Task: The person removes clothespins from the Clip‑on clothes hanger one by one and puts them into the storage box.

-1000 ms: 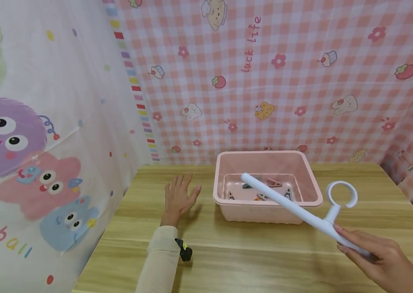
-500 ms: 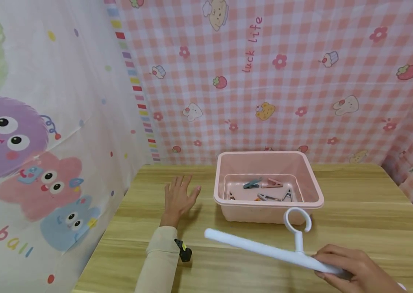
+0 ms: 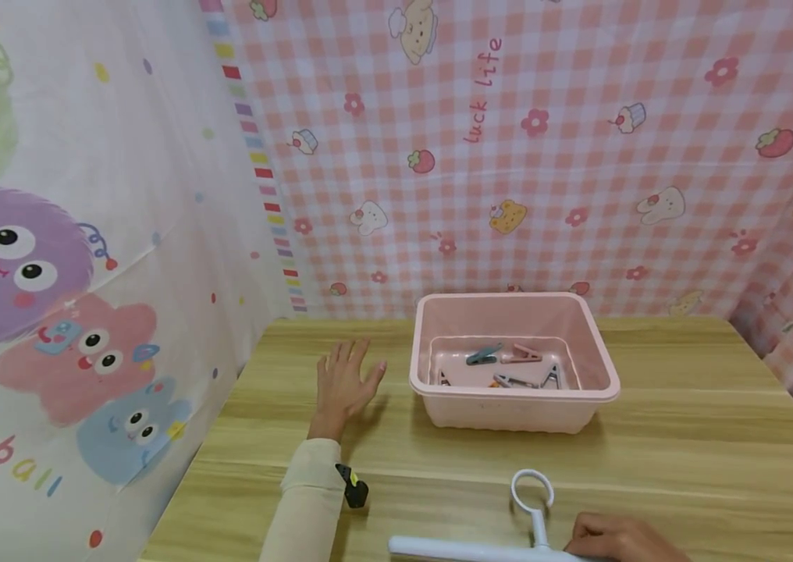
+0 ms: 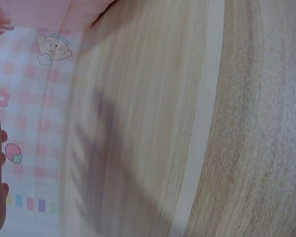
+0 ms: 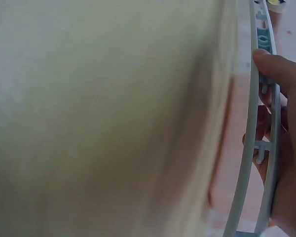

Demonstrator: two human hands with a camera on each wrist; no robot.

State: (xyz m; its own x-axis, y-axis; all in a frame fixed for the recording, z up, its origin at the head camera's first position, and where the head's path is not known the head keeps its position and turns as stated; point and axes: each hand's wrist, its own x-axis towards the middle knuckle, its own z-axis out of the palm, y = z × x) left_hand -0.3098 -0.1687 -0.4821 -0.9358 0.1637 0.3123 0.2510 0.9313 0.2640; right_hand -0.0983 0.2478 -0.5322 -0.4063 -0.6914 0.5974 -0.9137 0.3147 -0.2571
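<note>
At the bottom of the head view, a pale blue-white plastic clothes hanger [image 3: 470,549] with an open ring hook [image 3: 532,490] lies crosswise, partly cut off by the frame edge. My right hand [image 3: 617,538] grips it just right of the hook. Seen from the right wrist, the thumb and fingers close round the hanger's two thin rails [image 5: 244,173], which have small pegs between them. My left hand [image 3: 346,384] has its fingers spread at the table's left side, left of a pink plastic basin [image 3: 509,410]; in the left wrist view it casts a shadow on the wood.
Several clothespins [image 3: 523,353] in pink, teal and grey lie in the basin near the table's back edge. The wooden table [image 3: 705,437] meets a checked cloth [image 3: 579,187] behind and a white printed cloth [image 3: 179,297] on the left.
My right hand has brought the hanger down and toward me, from over the basin to the front of the table, turning it level. The left hand stays where it was.
</note>
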